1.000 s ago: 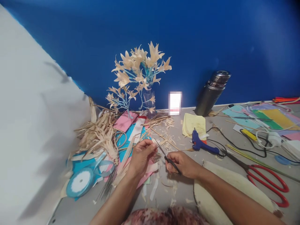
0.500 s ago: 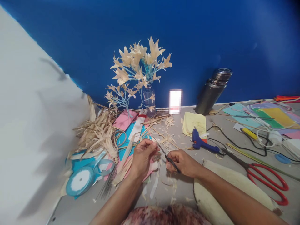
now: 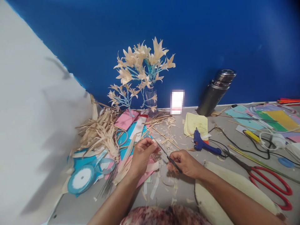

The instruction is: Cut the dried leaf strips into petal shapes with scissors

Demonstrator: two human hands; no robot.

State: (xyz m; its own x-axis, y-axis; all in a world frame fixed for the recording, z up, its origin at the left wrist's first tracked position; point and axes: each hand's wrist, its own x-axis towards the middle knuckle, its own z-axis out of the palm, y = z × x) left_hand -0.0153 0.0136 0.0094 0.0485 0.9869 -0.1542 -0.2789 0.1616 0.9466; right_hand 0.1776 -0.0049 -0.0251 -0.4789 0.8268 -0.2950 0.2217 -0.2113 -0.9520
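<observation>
In my right hand (image 3: pixel 180 162) is a small pair of dark scissors (image 3: pixel 172 161), their thin blades pointing up and left. The blade tips reach the fingertips of my left hand (image 3: pixel 145 153). That hand is closed in a pinch; whatever small pale piece sits between thumb and fingers is too hidden to make out. Dried corn husks (image 3: pixel 103 131) are heaped to the left of it. Pale husk flowers on blue stems (image 3: pixel 142 62) stand behind in a clear bottle (image 3: pixel 151 97).
A blue glue gun (image 3: pixel 203 144) and red-handled shears (image 3: pixel 269 181) lie to the right, among cables. A dark flask (image 3: pixel 214 93) stands by the wall. Ribbon on a spool (image 3: pixel 81 179) lies left. Husk scraps and coloured paper (image 3: pixel 281 118) cover parts of the table.
The view has shifted slightly, so most things sit a little further right. Both hands keep nearly the same pose, scissor tips still at the left fingertips.
</observation>
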